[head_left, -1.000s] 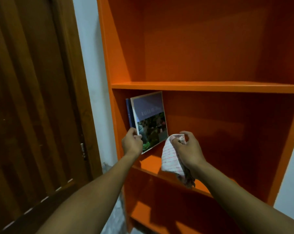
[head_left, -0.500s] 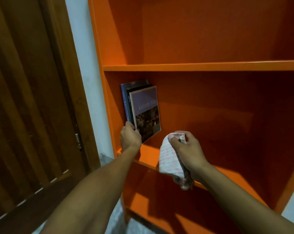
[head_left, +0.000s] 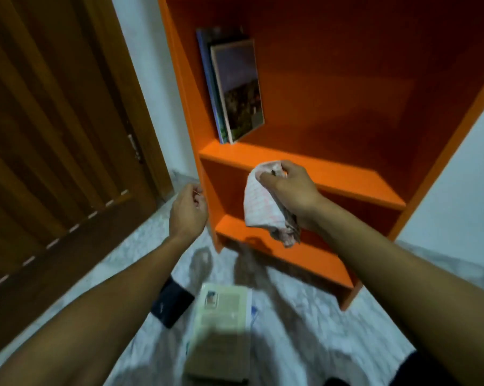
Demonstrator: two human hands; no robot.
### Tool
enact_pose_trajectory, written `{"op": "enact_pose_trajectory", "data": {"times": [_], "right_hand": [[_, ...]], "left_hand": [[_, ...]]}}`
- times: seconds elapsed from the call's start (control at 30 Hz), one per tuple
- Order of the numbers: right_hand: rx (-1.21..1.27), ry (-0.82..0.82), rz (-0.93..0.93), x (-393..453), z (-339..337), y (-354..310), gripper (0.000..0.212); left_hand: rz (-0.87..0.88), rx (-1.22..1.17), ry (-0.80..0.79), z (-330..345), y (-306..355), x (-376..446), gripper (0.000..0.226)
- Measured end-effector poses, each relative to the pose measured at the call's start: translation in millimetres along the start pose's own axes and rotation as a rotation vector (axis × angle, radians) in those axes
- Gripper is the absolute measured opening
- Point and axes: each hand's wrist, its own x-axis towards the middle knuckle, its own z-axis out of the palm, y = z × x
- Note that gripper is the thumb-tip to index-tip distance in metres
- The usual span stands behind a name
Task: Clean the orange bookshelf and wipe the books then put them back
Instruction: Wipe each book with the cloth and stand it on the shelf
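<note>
1. Fingers (head_left: 271,174) of our right hand (head_left: 293,196) were clenched round the cloth (head_left: 258,207), mid-frame, before the orange bookshelf (head_left: 304,165).
2. Our left hand (head_left: 188,210) hung left of centre with fingers loosely curled, holding nothing, just beside the shelf's left wall.
3. Shelved books (head_left: 235,90) stood upright at upper centre, leaning against the left wall.
4. One pale book (head_left: 221,327) lay flat on the floor (head_left: 304,330) at lower centre, its long axis running up and down the frame, below both hands.
5. A dark book (head_left: 172,305) lay beside it, to its left.
6. We judged the empty left hand the nearer and freer for lifting the pale book.
</note>
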Motion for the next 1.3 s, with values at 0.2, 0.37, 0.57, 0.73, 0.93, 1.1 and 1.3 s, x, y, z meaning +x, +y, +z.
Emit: {"op": "enact_pose_trajectory", "data": {"times": [0.2,0.37,0.57,0.73,0.93,1.1,1.3], "right_hand": [[-0.085,-0.116,0.101,-36,17,46,0.018],[-0.098,-0.151,0.165,-51,28,80,0.018],[-0.112,-0.195,0.164,-48,37,89,0.021],[-0.107,-0.206,0.171,-45,39,94,0.02],[-0.114,-0.2,0.181,-44,39,98,0.018],[-0.094,-0.205,0.19,-44,37,98,0.02],[0.033,-0.182,0.285,-39,33,98,0.022]], "left_hand": [[-0.426,0.025,-0.392,27,-79,-114,0.042],[-0.692,0.04,-0.567,43,-123,-188,0.07],[-0.806,0.123,-0.697,59,-151,-229,0.074],[-0.793,0.204,-0.728,71,-158,-242,0.071],[-0.903,0.147,-0.711,73,-166,-236,0.072],[-0.971,-0.01,-0.665,78,-190,-236,0.062],[-0.934,-0.092,-0.651,76,-163,-223,0.029]]}}
